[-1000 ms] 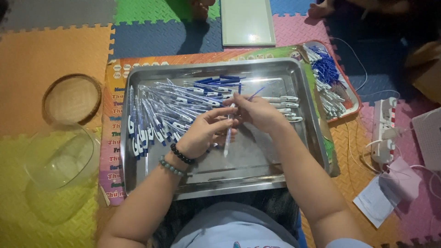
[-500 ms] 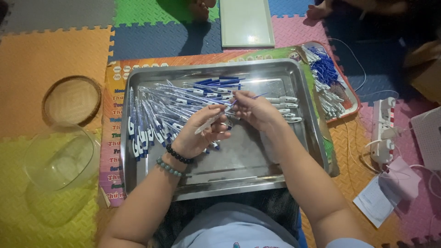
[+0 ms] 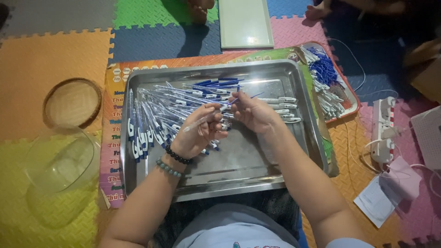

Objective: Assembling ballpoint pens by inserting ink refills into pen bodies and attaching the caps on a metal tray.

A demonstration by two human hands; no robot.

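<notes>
Steel tray (image 3: pixel 248 177), rectangular and shiny, is lying on a printed mat over coloured foam floor tiles (image 3: pixel 55 50), directly in front of the seated person. Both hands are working above the tray's centre. The left hand (image 3: pixel 200 135) is curling its fingers around a clear pen barrel (image 3: pixel 202 120), which is lying slanted across the palm with its upper end pointing toward the tray's far right. The right hand (image 3: pixel 255 112) is pinching a thin blue refill (image 3: pixel 236 98) between thumb and forefinger, its near end meeting the barrel's tip; whether it is already entering the barrel cannot be told. Two bead bracelets (image 3: pixel 173 160) are sitting on the left wrist.

A pile of clear pens with blue clips (image 3: pixel 151 119) is filling the tray's left half up to the left rim. A few white pen parts (image 3: pixel 282 110) are lying near the tray's right rim, just beyond the right hand. Blue caps and white parts in a second tray (image 3: pixel 328 80) are resting past the far right corner. A woven round lid (image 3: pixel 71 103) and a clear plastic bowl (image 3: pixel 62 160) are standing on the tiles, well apart from the tray's left edge. A white power strip (image 3: pixel 383 131) is lying to the right.
</notes>
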